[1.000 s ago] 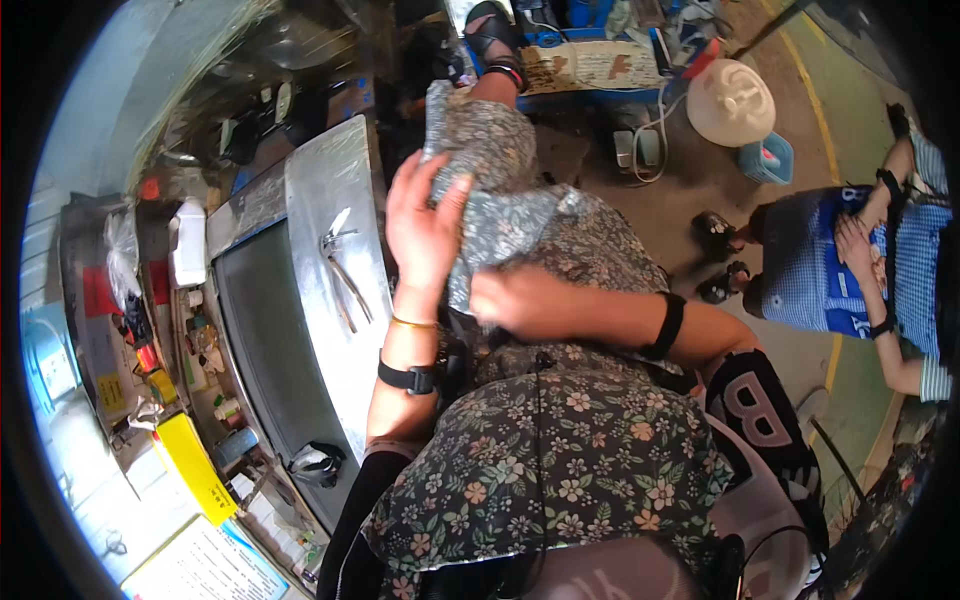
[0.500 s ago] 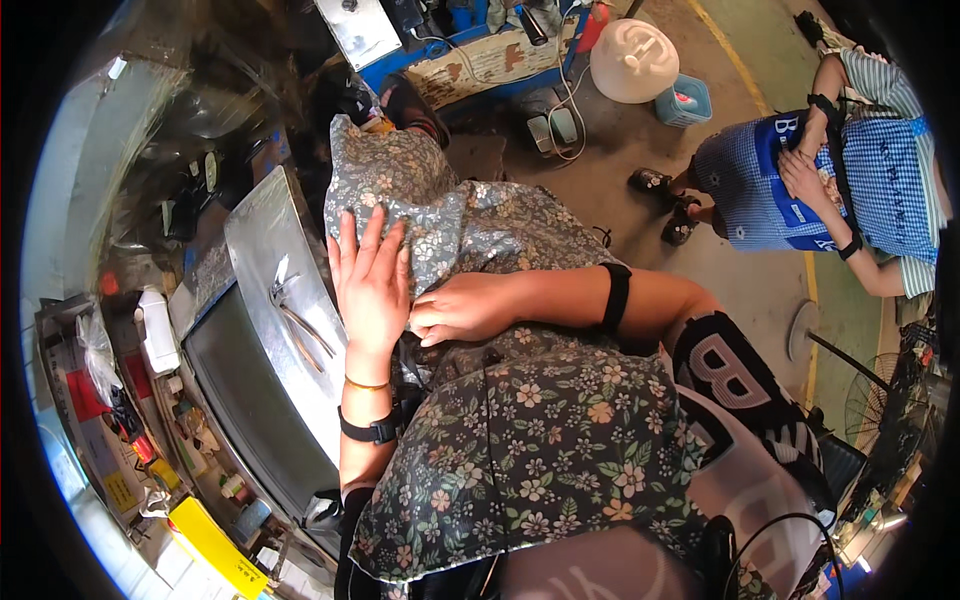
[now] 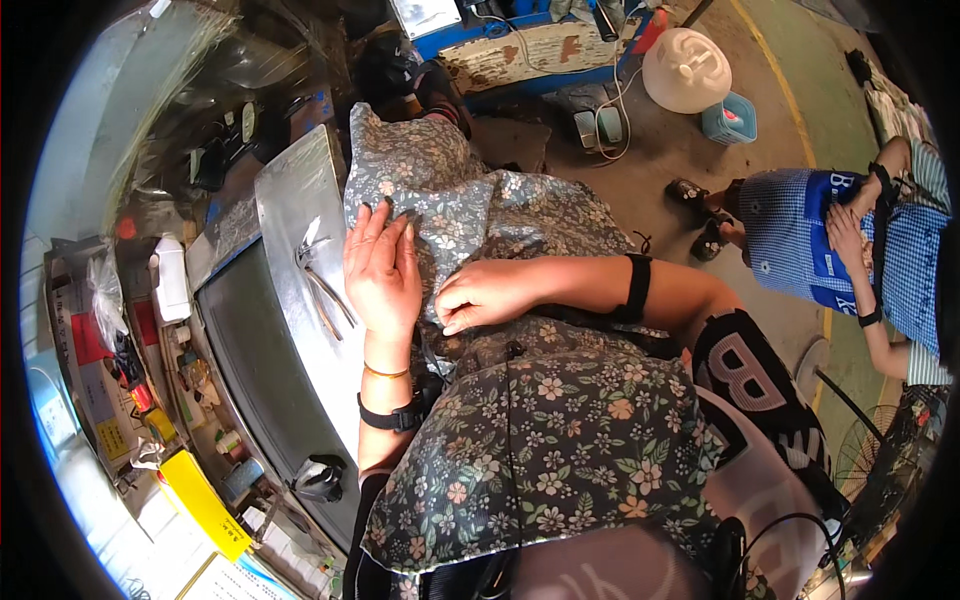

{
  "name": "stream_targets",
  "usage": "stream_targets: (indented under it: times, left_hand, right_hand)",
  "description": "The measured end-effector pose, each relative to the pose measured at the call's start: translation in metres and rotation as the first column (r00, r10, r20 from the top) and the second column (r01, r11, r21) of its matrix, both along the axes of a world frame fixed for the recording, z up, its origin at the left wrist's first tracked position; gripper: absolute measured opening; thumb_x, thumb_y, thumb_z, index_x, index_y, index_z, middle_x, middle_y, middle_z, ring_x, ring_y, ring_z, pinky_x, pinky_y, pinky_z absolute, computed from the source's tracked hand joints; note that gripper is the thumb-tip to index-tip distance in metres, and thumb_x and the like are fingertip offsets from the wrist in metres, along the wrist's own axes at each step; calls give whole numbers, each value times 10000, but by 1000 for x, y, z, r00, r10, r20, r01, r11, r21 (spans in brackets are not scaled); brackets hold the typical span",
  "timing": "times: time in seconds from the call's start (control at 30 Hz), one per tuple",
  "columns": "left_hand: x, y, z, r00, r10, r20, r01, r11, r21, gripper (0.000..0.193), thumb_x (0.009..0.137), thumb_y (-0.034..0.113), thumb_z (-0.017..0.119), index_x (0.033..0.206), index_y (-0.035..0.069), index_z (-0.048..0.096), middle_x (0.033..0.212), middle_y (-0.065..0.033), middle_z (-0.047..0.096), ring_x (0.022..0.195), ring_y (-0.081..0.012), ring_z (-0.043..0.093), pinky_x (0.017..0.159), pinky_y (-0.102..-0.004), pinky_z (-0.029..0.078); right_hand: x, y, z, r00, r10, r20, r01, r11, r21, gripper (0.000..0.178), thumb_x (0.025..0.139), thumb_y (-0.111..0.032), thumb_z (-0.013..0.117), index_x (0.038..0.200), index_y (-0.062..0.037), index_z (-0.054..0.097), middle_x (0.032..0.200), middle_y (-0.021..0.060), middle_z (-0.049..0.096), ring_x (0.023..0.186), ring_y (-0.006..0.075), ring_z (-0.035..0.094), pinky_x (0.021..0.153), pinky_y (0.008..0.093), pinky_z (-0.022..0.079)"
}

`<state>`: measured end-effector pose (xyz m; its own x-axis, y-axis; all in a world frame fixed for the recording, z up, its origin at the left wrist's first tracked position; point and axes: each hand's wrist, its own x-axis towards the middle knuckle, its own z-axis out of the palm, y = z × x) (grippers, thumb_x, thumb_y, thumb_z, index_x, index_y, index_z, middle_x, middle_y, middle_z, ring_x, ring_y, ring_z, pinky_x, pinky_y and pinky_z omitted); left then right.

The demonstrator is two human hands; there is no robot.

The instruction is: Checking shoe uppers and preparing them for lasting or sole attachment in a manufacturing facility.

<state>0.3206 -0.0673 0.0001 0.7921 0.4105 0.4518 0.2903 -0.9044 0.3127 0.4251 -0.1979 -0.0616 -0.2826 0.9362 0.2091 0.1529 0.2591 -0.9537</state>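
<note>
My left hand [image 3: 383, 280] lies flat, palm down, on the lap of a dark floral apron [image 3: 540, 430], its fingers stretched out and holding nothing. Just to its right, my right hand [image 3: 487, 294] rests on the same cloth with its fingers curled in, and I see nothing in them. A small gap separates the two hands. Left of my left hand, pliers-like tool with dark handles [image 3: 325, 290] sits on a shiny metal plate [image 3: 285, 200] that catches bright light.
Beside the plate runs a dark panel [image 3: 265, 350] with a black bundle [image 3: 318, 478] on it. Shelves at the left hold a white bottle [image 3: 172, 280] and a yellow box [image 3: 205, 505]. A white jug [image 3: 687, 70] and blue basket [image 3: 730, 118] stand far right, near another person [image 3: 850, 240].
The whole view has shifted, so the surroundings sit further right. My left fingers have drawn closer together, and my right hand is slightly further from my left wrist.
</note>
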Motion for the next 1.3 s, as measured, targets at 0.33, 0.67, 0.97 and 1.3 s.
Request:
stream_targets:
  times: [0.33, 0.67, 0.97, 1.3]
  left_hand:
    - [14, 2, 11, 1000, -5, -28, 6, 1000, 7, 43, 798, 10, 686, 835, 15, 664, 1106, -161, 692, 1121, -347, 629, 962, -426, 492]
    - [18, 0, 14, 995, 22, -102, -25, 999, -27, 92, 815, 0, 683, 855, 18, 602, 1147, -146, 671, 1116, -353, 627, 876, -399, 528]
    - [20, 1, 16, 999, -48, -9, 48, 999, -2, 64, 801, 9, 695, 840, 23, 646, 1110, -142, 683, 1133, -344, 628, 969, -410, 508]
    - [25, -5, 17, 1000, -12, -18, 12, 1000, -6, 72, 806, -5, 690, 873, 10, 668, 1104, -151, 684, 1116, -349, 630, 945, -409, 511]
  right_hand:
    - [4, 2, -1, 997, 9, -71, -9, 1000, -5, 242, 915, -278, 634, 920, -36, 633, 886, 107, 662, 844, 288, 638, 747, 399, 480]
    - [7, 1, 4, 996, -4, -89, 4, 1000, -10, 237, 918, -275, 638, 924, -38, 638, 879, 102, 664, 850, 287, 638, 754, 397, 483]
    - [11, 0, 5, 993, 20, -119, -18, 1000, 23, 206, 929, -240, 641, 915, -35, 634, 896, 106, 660, 847, 292, 640, 743, 386, 492]
    - [10, 0, 0, 990, -7, -138, 10, 1000, 21, 234, 899, -261, 663, 918, -27, 663, 875, 110, 685, 832, 277, 662, 735, 381, 497]
